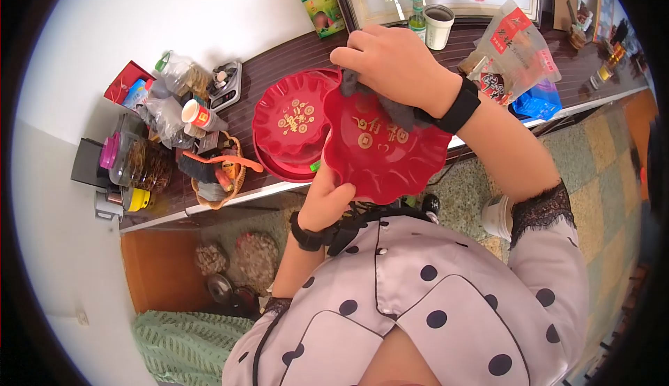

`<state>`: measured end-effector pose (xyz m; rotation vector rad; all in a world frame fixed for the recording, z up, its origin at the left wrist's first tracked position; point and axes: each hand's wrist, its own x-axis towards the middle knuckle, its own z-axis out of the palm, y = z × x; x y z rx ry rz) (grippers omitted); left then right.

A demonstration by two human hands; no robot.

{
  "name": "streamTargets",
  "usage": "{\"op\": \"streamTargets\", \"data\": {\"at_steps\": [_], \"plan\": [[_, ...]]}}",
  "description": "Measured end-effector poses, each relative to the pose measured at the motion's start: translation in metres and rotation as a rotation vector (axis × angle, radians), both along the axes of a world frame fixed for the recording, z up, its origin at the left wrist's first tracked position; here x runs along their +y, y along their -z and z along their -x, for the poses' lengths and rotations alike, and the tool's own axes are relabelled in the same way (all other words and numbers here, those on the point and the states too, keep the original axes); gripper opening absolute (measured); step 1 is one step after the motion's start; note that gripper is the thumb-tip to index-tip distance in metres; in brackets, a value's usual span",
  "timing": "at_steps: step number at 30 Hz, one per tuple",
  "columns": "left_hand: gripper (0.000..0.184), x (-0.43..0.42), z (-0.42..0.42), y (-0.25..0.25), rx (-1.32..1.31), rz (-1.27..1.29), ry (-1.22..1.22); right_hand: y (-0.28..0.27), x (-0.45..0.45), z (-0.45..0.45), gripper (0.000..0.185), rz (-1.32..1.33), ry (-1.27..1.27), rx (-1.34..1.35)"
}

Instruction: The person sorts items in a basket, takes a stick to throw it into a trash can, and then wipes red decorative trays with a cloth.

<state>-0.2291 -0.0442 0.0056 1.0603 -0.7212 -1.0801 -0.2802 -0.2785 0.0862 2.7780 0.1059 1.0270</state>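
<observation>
A red scalloped plate (390, 163) with gold lettering is held tilted over the counter's front edge. My left hand (327, 198) grips its left rim, thumb on the upper face. My right hand (390, 62) is closed on a dark grey cloth (397, 109), which lies against the plate's far rim and inner face. Part of the cloth is hidden under the hand. Just left of the held plate, another red scalloped plate (279, 111) with gold lettering rests on a round red piece (272, 163) on the counter.
On the dark counter (272, 55), a wicker basket (237, 187) holds a brush with an orange handle (233, 159). Jars, a paper cup (198, 116) and a small scale (226, 86) stand at left. Behind my right hand are a white cup (438, 31), a green bottle (417, 17) and food bags (516, 51).
</observation>
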Motion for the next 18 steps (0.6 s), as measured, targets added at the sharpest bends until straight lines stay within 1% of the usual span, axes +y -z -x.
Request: {"op": "streamTargets", "data": {"at_steps": [1, 2, 3, 4, 6, 7, 9, 10, 11, 12, 13, 14, 16, 18], "plan": [[0.078, 0.000, 0.000, 0.002, -0.009, 0.035, -0.018, 0.002, -0.002, 0.001, 0.038, 0.001, 0.002, -0.001], [0.079, 0.000, -0.001, 0.003, -0.019, 0.069, -0.037, 0.004, -0.004, 0.001, 0.036, -0.076, -0.033, -0.020], [0.079, 0.000, -0.001, 0.003, -0.025, 0.073, -0.034, 0.004, -0.006, 0.001, 0.034, -0.150, -0.069, -0.042], [0.079, 0.002, -0.001, 0.003, 0.007, 0.042, -0.049, 0.006, -0.008, 0.000, 0.034, -0.147, -0.067, -0.048], [0.079, 0.004, -0.003, 0.007, 0.037, 0.010, -0.061, 0.008, -0.010, -0.002, 0.026, -0.454, -0.153, -0.106], [0.076, 0.004, -0.006, 0.012, 0.025, 0.022, -0.066, 0.007, -0.010, -0.002, 0.026, -0.453, -0.152, -0.108], [0.074, 0.004, -0.007, 0.014, 0.014, 0.035, -0.073, 0.004, -0.008, -0.001, 0.025, -0.677, -0.077, -0.117], [0.072, 0.005, -0.006, 0.013, 0.043, 0.008, -0.085, 0.003, -0.011, -0.002, 0.025, -0.676, -0.079, -0.115], [0.070, 0.006, -0.006, 0.012, 0.071, -0.019, -0.099, 0.000, -0.019, -0.004, 0.027, -0.790, -0.062, -0.234], [0.070, 0.009, -0.006, 0.010, 0.070, -0.017, -0.101, -0.004, -0.029, -0.004, 0.032, -0.903, -0.046, -0.357], [0.069, 0.014, -0.008, 0.006, 0.115, -0.015, -0.103, -0.010, -0.038, 0.001, 0.036, -1.000, -0.049, -0.352], [0.067, 0.017, -0.009, 0.005, 0.160, -0.011, -0.109, -0.013, -0.050, 0.009, 0.030, -1.064, -0.027, -0.289], [0.066, 0.021, -0.011, 0.008, 0.197, 0.004, -0.169, -0.027, -0.054, 0.028, 0.029, -1.259, -0.035, -0.290], [0.065, 0.025, -0.014, 0.012, 0.235, 0.018, -0.229, -0.049, -0.045, 0.045, 0.028, -1.329, -0.099, -0.311]]}}
